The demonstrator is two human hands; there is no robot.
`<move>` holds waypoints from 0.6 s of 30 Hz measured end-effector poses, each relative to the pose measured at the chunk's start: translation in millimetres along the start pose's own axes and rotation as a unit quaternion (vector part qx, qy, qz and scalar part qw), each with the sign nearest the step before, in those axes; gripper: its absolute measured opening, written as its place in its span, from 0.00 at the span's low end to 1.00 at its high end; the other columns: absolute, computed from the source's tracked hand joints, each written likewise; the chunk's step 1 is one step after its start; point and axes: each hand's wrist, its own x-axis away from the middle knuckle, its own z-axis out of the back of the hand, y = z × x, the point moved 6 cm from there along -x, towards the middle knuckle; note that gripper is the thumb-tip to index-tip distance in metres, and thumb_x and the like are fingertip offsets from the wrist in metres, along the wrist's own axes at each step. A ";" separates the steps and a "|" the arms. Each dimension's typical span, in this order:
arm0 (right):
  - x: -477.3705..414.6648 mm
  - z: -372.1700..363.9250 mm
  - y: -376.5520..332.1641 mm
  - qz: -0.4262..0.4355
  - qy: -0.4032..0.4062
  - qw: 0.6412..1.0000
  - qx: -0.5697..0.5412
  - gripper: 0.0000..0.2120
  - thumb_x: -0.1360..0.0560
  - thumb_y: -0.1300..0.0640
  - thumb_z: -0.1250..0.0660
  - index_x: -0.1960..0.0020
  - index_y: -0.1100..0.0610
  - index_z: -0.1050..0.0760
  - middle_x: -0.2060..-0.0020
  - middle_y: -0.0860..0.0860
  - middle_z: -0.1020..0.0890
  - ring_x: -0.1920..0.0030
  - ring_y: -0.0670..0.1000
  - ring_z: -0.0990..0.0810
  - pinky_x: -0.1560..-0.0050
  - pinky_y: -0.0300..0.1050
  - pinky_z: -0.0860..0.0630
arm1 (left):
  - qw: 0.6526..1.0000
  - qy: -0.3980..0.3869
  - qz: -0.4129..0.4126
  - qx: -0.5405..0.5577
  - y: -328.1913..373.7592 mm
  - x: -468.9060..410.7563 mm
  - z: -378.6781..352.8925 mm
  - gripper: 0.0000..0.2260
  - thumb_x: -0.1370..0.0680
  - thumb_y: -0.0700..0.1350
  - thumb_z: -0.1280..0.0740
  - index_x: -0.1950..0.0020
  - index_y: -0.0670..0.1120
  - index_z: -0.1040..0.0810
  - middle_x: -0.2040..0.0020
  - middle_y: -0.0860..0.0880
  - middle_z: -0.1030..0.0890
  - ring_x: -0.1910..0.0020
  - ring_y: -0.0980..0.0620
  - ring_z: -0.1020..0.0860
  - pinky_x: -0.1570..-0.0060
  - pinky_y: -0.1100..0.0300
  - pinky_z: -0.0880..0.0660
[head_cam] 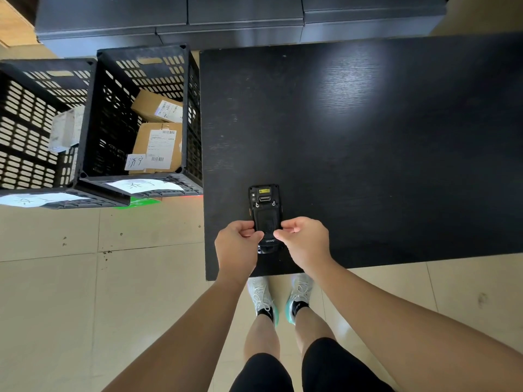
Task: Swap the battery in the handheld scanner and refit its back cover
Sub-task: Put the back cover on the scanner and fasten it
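Note:
The black handheld scanner [264, 210] lies face down on the black table [368, 154], near its front left corner, with its scan window pointing away from me. Its back cover [265, 219] is on the body, held by two small latches near the top. My left hand [236, 246] grips the scanner's lower left side, fingers curled against the cover edge. On the other side, my right hand [304, 239] pinches the lower right edge. No spare battery shows anywhere in view.
Two black slotted crates [93, 114] stand on the floor left of the table; the nearer one holds cardboard parcels [157, 142]. Dark cabinets [240, 21] run along the back. My feet stand at the table's front edge.

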 end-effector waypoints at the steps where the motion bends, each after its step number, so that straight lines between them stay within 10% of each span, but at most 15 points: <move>1: 0.1 -0.2 -0.3 -0.001 0.001 1.000 0.000 0.12 0.31 0.56 0.24 0.48 0.55 0.16 0.57 0.48 0.13 0.57 0.44 0.17 0.55 0.34 0.24 | 1.000 0.001 -0.002 -0.005 0.9 0.4 0.0 0.13 0.28 0.42 0.24 0.44 0.45 0.17 0.58 0.52 0.16 0.58 0.57 0.18 0.54 0.65 0.25; 18: -30.3 -1.5 -34.6 -0.012 0.004 1.000 0.001 0.20 0.31 0.51 0.23 0.43 0.58 0.19 0.51 0.52 0.15 0.48 0.50 0.17 0.46 0.42 0.24 | 1.000 0.010 0.002 -0.007 27.8 -38.4 -2.8 0.15 0.28 0.45 0.25 0.42 0.43 0.18 0.58 0.51 0.18 0.56 0.52 0.19 0.47 0.58 0.22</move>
